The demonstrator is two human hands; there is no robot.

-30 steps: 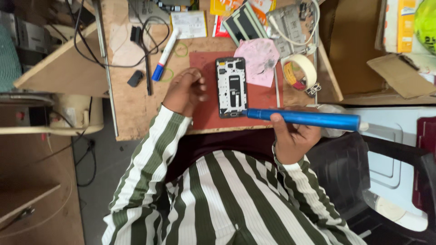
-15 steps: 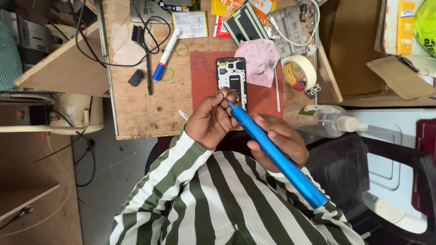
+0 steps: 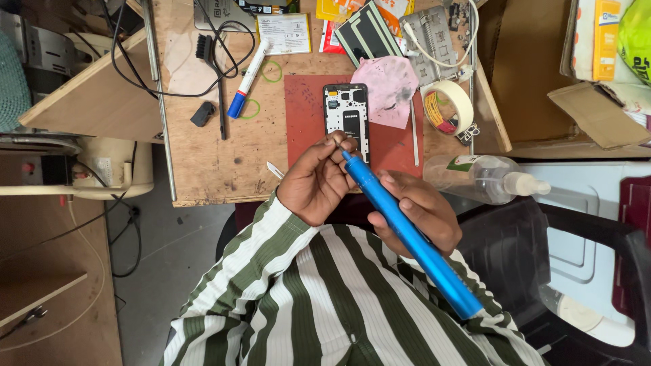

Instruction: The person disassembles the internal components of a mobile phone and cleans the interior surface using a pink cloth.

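The blue screwdriver (image 3: 407, 234), a long, smooth metal cylinder, lay slantwise across the person's right hand (image 3: 415, 210), whose fingers were wrapped round its middle, the butt end pointing back over the striped sleeve. The left hand (image 3: 317, 181) had its fingers pinched together on the thin bit at the driver's tip, just above the near edge of the tabletop (image 3: 217, 156). Just beyond the tip lay the opened phone (image 3: 347, 116), back cover off, its dark inner frame and pale plate exposed, flat on a dull red mat (image 3: 305, 122). I judged the job midway: the phone was already open, the driver not yet touching it, and the inside work remained. Around it lay a creased pink cloth (image 3: 392, 91), a roll of cream tape (image 3: 449, 107), a blue-capped white marker (image 3: 247, 80) and a clear plastic bottle (image 3: 483, 177) on its side at the right.
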